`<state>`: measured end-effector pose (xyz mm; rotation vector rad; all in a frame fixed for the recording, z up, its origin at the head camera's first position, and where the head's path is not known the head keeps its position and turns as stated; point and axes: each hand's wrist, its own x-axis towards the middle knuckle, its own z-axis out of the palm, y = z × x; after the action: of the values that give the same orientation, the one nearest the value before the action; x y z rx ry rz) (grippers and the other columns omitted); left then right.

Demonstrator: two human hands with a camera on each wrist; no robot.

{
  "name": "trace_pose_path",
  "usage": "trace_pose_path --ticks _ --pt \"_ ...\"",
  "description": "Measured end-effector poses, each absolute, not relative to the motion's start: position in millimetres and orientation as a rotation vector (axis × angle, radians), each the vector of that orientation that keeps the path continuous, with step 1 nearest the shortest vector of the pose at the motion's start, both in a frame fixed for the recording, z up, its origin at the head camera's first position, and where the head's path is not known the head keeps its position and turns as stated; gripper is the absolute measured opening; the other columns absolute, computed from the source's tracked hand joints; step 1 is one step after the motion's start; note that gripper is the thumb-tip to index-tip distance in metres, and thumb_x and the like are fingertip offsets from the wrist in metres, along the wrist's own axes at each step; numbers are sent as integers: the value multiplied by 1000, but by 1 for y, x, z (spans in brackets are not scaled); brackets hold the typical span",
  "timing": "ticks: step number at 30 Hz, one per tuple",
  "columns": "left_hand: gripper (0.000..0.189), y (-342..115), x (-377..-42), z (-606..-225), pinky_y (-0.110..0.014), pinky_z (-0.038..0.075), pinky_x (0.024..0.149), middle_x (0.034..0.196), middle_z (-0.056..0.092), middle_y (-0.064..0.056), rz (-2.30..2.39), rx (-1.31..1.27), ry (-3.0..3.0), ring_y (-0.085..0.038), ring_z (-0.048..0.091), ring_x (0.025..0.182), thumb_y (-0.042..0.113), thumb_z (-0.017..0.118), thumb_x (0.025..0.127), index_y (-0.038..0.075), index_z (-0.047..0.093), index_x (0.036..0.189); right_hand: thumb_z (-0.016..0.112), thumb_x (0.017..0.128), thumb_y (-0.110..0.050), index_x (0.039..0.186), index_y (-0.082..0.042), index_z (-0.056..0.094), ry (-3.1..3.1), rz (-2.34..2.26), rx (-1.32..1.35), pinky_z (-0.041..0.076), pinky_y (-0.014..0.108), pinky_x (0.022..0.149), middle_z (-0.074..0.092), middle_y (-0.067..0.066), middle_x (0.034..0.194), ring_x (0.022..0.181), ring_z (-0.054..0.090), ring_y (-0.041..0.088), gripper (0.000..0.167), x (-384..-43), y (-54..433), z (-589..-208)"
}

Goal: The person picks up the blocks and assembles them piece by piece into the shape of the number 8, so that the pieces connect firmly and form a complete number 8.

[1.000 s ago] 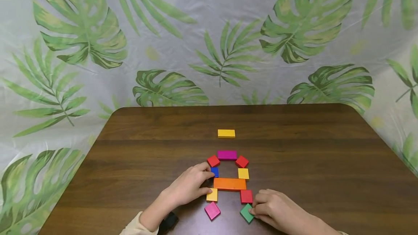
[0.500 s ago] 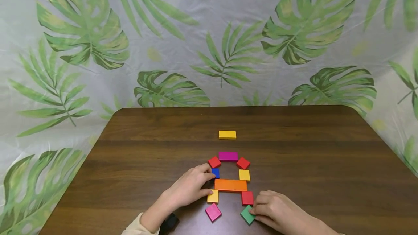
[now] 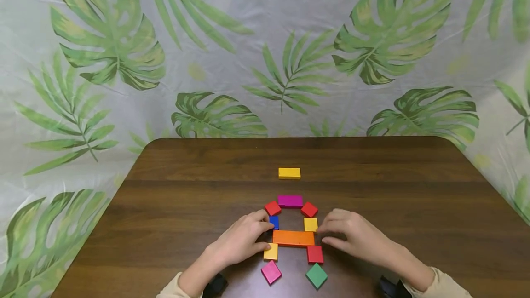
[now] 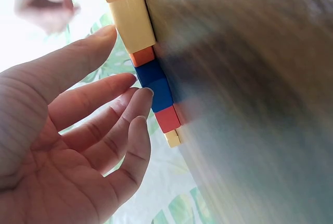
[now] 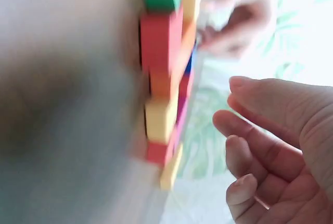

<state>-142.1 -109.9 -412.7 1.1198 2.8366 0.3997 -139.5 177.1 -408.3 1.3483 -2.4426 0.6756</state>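
My left hand (image 3: 241,239) lies along the left side of a figure laid out in coloured wooden blocks. Its thumb touches a light-yellow block (image 3: 271,252), and its fingertips rest against the blue block (image 4: 156,86). To the right of the figure is my right hand (image 3: 354,233), holding nothing, its fingertips close beside the right yellow block (image 3: 310,224); contact there is unclear. Between the two sides runs a long orange block (image 3: 293,238). Below it on the right sit a red block (image 3: 314,254) and a tilted green block (image 3: 316,275).
A pink block (image 3: 271,272) forms the lower left end. On top, a magenta block (image 3: 290,201) sits between two tilted red blocks (image 3: 273,208). Farther back lies a separate yellow block (image 3: 289,173) on the brown table (image 3: 186,174). Leaf-patterned cloth (image 3: 285,59) hangs behind.
My right hand has let go of the green block and moved up beside the right yellow block. The left hand keeps its place. The head view has shifted slightly.
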Motion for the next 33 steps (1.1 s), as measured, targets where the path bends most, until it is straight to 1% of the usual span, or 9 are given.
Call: trace_pose_path --ticks 5,11,16,22,25,29,33 --pt "38 -108 -142 -414 -20 49 81 102 59 1 407 1106 2826 -9 54 88 29 73 81 8 68 112 77 74 -11 90 -12 73 -2577 604 1226 52 23 69 67 -5 85 80 59 8 17 -181 175 -401" --pt "37 -107 -142 -414 -19 49 79 101 58 1 416 1109 2819 -8 53 87 29 73 81 9 68 111 74 78 -10 93 -8 74 -2692 660 1070 54 30 73 70 1 87 81 63 14 15 -227 172 -406" --pt "37 -108 -142 -414 -19 49 80 102 58 1 409 1113 2813 -8 53 88 28 73 81 9 68 112 72 80 -9 94 -5 73 -2753 774 957 50 25 67 70 6 89 78 61 16 15 -253 168 -416" --pt "37 -108 -143 -413 -19 48 80 101 58 2 386 1122 2821 -8 54 88 29 73 80 9 68 111 73 78 -11 98 -5 72 -2788 819 865 41 21 62 71 8 92 68 50 11 21 -273 161 -426" --pt "37 -109 -143 -413 -19 48 80 101 58 2 377 1126 2824 -7 54 88 29 73 80 9 68 111 74 78 -13 101 -3 71 -2818 821 847 39 19 60 70 11 95 64 45 8 25 -280 156 -432" --pt "37 -109 -143 -413 -19 49 81 102 59 2 370 1124 2828 -8 54 88 29 73 80 9 68 111 75 78 -14 106 0 69 -2853 839 816 38 19 57 70 15 99 60 44 6 32 -286 149 -436" --pt "37 -110 -144 -414 -19 48 80 102 59 2 369 1122 2833 -7 54 88 29 73 80 9 68 111 74 78 -14 109 1 68 -2870 868 789 37 19 55 69 15 99 58 42 7 35 -288 142 -438"
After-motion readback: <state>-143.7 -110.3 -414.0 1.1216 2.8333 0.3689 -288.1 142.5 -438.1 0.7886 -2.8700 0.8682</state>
